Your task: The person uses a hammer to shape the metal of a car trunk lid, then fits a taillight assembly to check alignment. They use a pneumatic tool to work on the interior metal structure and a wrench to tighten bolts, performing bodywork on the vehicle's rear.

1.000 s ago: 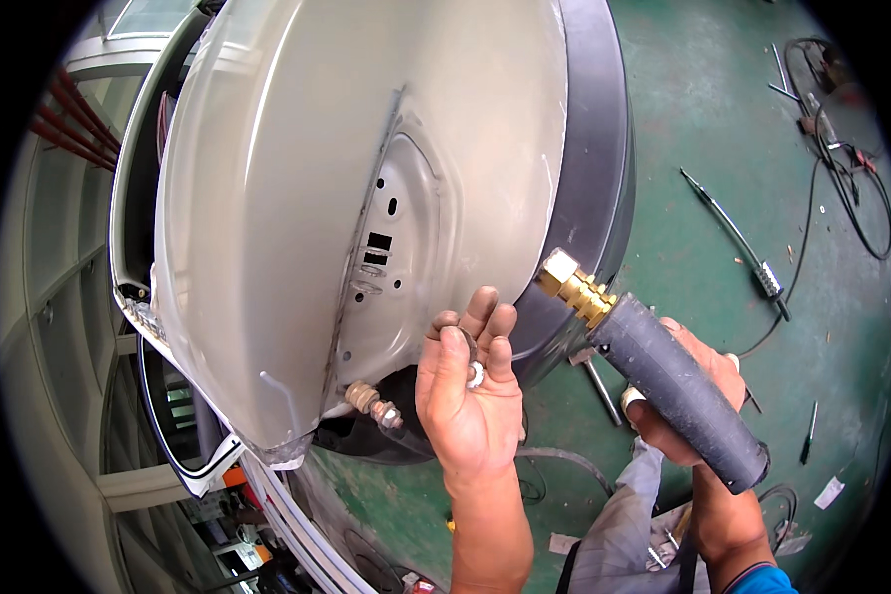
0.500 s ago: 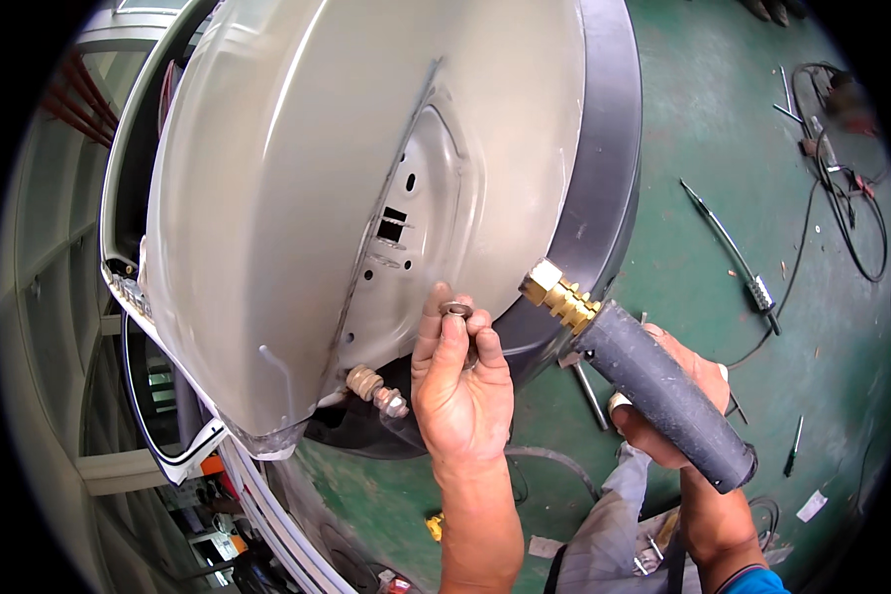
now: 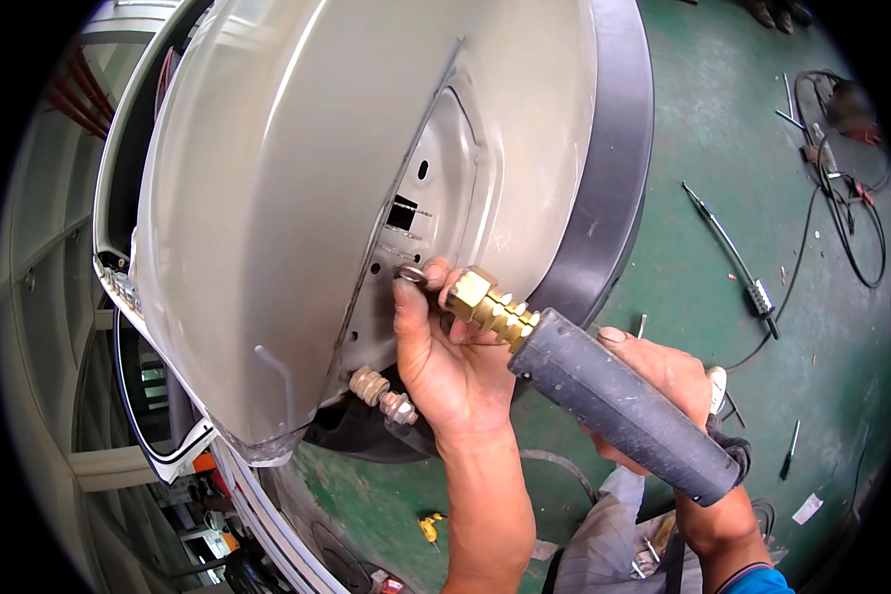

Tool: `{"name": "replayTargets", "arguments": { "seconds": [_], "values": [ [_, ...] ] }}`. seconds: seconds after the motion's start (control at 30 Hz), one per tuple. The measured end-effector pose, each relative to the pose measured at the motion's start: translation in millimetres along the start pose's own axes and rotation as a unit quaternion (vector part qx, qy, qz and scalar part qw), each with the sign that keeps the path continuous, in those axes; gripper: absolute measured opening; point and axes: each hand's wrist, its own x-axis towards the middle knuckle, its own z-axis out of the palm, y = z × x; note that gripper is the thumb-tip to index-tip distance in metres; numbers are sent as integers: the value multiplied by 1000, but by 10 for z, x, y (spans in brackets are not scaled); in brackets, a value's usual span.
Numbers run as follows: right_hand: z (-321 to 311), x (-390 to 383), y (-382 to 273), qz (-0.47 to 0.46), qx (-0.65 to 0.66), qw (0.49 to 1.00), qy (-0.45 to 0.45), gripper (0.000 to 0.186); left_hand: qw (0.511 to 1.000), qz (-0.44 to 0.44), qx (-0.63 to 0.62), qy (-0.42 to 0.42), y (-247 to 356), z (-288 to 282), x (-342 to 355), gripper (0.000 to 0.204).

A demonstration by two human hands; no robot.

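Note:
My left hand [image 3: 455, 381] pinches a small metal washer [image 3: 412, 274] between thumb and finger, in front of the recess in a beige car body panel [image 3: 267, 198]. The fingers of my right hand [image 3: 663, 371] wrap round the black handle of what looks like a spot-welding gun [image 3: 624, 406]. Its brass ribbed tip [image 3: 495, 312] points up and left, right beside my left fingertips; whether they touch is hard to tell. Thin rings [image 3: 403, 236] stand out from the recess next to a square hole. Below, a bolt stacked with washers and nuts [image 3: 381, 396] sticks out beside my left wrist.
A dark trim strip [image 3: 609, 168] edges the panel on the right. On the green floor [image 3: 703, 119] lie a long metal rod tool [image 3: 728, 243], coiled cables [image 3: 851, 218], a screwdriver [image 3: 791, 450] and a yellow item [image 3: 430, 529]. A person's shoes [image 3: 777, 14] show at the top right.
My left hand has moved up and left with the washer, nearer the recess. The gun has shifted left, bringing its brass tip close to my left fingers.

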Motion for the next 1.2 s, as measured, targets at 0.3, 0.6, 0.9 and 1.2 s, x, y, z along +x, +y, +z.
{"name": "replayTargets", "arguments": {
  "seconds": [0.3, 0.6, 0.9, 1.2],
  "values": [
    [85, 182, 8, -26, 59, 998, -9, 60, 998, 28, -50, -5, 4, 31, 137, 22],
    [179, 293, 29, -59, 43, 997, 2, 52, 992, -21, -109, -57, -4, 69, 182, 21],
    [247, 304, 106, -80, 61, 995, 7, 54, 987, -56, -113, -103, 37, 10, 203, 29],
    [281, 307, 162, -104, 75, 992, 17, 54, 983, -72, -134, -108, 42, 3, 201, 29]
  ]
}}
